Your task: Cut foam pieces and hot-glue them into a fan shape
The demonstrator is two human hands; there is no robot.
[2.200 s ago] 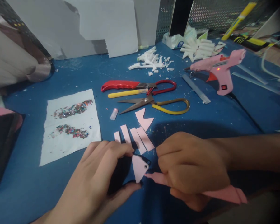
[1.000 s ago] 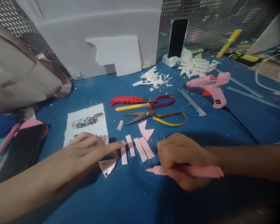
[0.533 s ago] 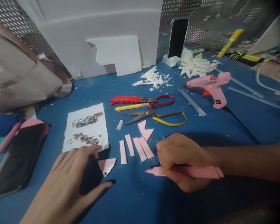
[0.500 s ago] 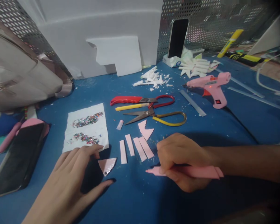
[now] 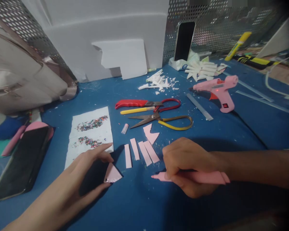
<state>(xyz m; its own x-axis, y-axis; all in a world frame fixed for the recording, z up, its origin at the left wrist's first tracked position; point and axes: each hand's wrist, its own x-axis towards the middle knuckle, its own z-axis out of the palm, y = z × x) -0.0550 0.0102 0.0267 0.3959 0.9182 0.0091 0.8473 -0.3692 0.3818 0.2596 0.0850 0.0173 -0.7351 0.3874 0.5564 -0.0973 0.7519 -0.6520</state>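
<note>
With thumb and fingertips, my left hand (image 5: 71, 181) pinches a small pink triangular piece (image 5: 113, 174) by its edges on the blue table. One corner of the piece has a tiny dark spot. My right hand (image 5: 185, 160) is wrapped around a pink marker (image 5: 204, 177), whose tip points left, just above the tabletop. Between the hands lie several narrow pink strips (image 5: 127, 156) and a notched pink scrap (image 5: 151, 134). Left of them, a white paper (image 5: 108, 120) bears two rows of glittery multicoloured flakes, partly behind my left hand.
Scissors (image 5: 175, 123), a red-handled cutter (image 5: 132, 103) and a yellow stick (image 5: 137, 110) lie mid-table. A pink glue gun (image 5: 219, 87) rests at right, its cord trailing forward. White scraps (image 5: 159, 80) and a propped phone (image 5: 185, 40) stand behind. Another phone (image 5: 24, 160) lies at left.
My left hand has closed on the pink triangular piece and turned it, so a point now faces up. My right hand with the marker has barely moved.
</note>
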